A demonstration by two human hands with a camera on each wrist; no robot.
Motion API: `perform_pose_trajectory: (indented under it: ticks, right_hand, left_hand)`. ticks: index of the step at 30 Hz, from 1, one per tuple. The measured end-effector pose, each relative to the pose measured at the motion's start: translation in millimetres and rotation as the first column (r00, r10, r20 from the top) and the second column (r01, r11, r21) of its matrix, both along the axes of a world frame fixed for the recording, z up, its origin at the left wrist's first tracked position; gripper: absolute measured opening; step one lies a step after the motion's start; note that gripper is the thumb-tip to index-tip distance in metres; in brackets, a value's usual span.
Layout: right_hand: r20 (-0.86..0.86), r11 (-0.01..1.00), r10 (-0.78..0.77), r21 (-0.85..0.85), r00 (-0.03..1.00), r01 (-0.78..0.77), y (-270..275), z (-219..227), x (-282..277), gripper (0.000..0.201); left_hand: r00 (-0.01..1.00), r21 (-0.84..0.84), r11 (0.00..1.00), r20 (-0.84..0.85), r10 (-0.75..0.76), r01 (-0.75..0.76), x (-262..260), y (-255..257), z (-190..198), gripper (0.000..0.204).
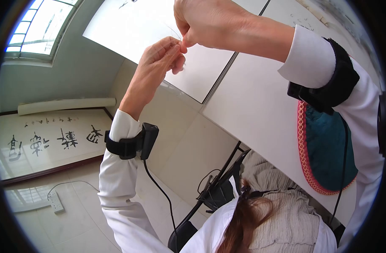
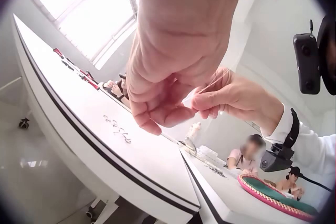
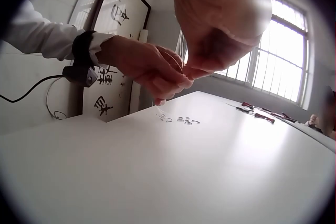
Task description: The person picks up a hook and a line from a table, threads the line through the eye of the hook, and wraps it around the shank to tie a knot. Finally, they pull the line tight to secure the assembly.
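Above the white table [image 1: 256,105], my two hands meet fingertip to fingertip at a thin, pale, thread-like strand [image 2: 212,83]. The left hand [image 1: 159,55] pinches it between thumb and forefinger, its other fingers curled in. From the other side the right hand [image 1: 214,25] also pinches the strand with thumb and forefinger. Loose lengths of strand stick up beside the fingertips in the head view. The spot where the pinches meet is mostly covered by the fingers. On the tabletop below lie several small bent, wire-like pieces [image 3: 186,121].
Red-handled tools [image 3: 262,117] lie toward the table's far edge. A dark green mat [image 1: 328,147] with a pink braided border is by the right arm. A dark gap [image 1: 220,78] separates two tabletops. Other people [image 2: 247,155] sit farther along. Cables hang from both wrist cameras.
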State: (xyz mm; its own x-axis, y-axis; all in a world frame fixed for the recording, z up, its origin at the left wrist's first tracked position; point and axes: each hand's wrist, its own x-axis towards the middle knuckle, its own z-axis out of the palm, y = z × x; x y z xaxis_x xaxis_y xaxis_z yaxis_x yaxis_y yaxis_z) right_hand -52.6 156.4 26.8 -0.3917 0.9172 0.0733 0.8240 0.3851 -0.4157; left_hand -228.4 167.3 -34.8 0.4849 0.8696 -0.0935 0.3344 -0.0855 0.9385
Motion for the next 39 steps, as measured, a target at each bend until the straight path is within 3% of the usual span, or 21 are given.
perform_pose_trajectory:
  ticks: [3,4,5,7,8,11,16,17,18,19,21,23,25,26,27,29,32,34,35,37,39]
  right_hand:
    - [-0.156,0.995,-0.046,-0.092,0.987,0.032,3,-2,12,0.012]
    - [-0.186,0.99,0.047,-0.119,0.981,-0.07,2,0,22,0.016]
    - [-0.186,0.992,0.041,-0.108,0.982,-0.062,5,-1,23,0.016]
    - [-0.266,0.978,-0.072,-0.207,0.961,0.016,7,-15,21,0.014]
    - [-0.394,0.992,-0.035,-0.123,0.919,-0.015,6,-20,25,0.014]
    - [-0.496,0.99,-0.045,-0.14,0.867,-0.029,2,-22,34,0.011]
    - [-0.41,0.991,-0.117,-0.112,0.904,0.077,18,25,63,0.014]
    - [-0.411,0.99,-0.137,-0.068,0.901,0.12,19,35,74,0.021]
    - [-0.418,0.971,-0.163,0.091,0.894,0.219,26,48,87,0.022]
    - [-0.444,0.916,-0.192,0.239,0.875,0.322,15,41,98,0.023]
    - [-0.48,0.77,0.109,0.594,0.87,0.232,5,68,110,0.031]
    - [-0.146,0.324,0.42,0.946,0.896,0.002,10,75,106,0.036]
    - [-0.176,0.624,0.272,0.781,0.946,-0.034,-29,71,90,0.028]
    - [-0.166,0.733,0.294,0.671,0.941,-0.111,-40,49,94,0.043]
    - [-0.018,0.868,0.147,0.483,0.989,-0.12,-51,49,99,0.049]
    - [0.058,0.896,0.103,0.428,0.993,-0.118,-50,25,112,0.066]
    - [0.005,0.961,0.041,0.274,0.999,-0.04,-48,7,129,0.059]
    - [-0.27,0.986,-0.063,-0.163,0.961,0.019,-61,14,140,0.04]
    - [-0.269,0.986,-0.07,-0.165,0.961,0.026,-61,14,145,0.04]
    - [-0.331,0.937,-0.114,-0.35,0.937,-0.009,-61,16,158,0.025]
    - [-0.413,0.946,-0.12,-0.323,0.903,-0.022,-67,17,171,0.028]
  left_hand:
    - [0.999,0.028,1.0,-0.037,0.002,-0.001,7,-1,6,0.023]
    - [0.999,0.025,1.0,-0.03,0.017,-0.016,10,-3,7,0.022]
    - [0.999,0.036,0.999,-0.031,0.009,-0.008,12,-3,10,0.022]
    - [0.998,0.034,0.999,-0.055,-0.01,0.012,15,-5,16,0.021]
    - [1.0,0.022,1.0,-0.001,-0.016,0.016,17,-5,13,0.02]
    - [0.999,0.002,0.999,0.04,-0.035,0.035,26,-10,20,0.019]
    - [0.997,0.003,0.999,0.072,-0.038,0.037,44,6,62,0.018]
    - [0.998,0.071,0.996,-0.019,-0.055,0.057,49,7,69,0.018]
    - [0.992,0.136,0.987,-0.112,-0.066,0.081,54,9,76,0.017]
    - [0.99,0.139,0.986,-0.119,-0.077,0.094,63,-2,63,0.017]
    - [0.901,0.235,0.965,-0.433,-0.004,0.117,79,-6,78,0.016]
    - [0.886,0.244,0.958,-0.464,-0.02,0.149,92,-7,84,0.016]
    - [0.925,0.205,0.959,-0.362,-0.112,0.196,105,-8,88,0.015]
    - [0.964,0.201,0.972,-0.257,-0.067,0.121,113,-23,78,0.016]
    - [0.954,0.248,0.943,-0.255,-0.156,0.22,119,-29,90,0.017]
    - [0.929,-0.008,0.978,-0.312,-0.2,0.208,126,-20,98,0.02]
    - [0.979,-0.072,0.99,-0.159,-0.13,0.12,138,-27,93,0.026]
    - [0.981,-0.056,0.993,-0.155,-0.114,0.106,147,-37,91,0.03]
    - [0.985,-0.034,0.995,-0.144,-0.093,0.089,153,-40,94,0.035]
    - [0.985,-0.029,0.993,-0.127,-0.114,0.112,164,-42,97,0.034]
    - [0.984,-0.028,0.99,-0.107,-0.141,0.139,173,-42,98,0.034]
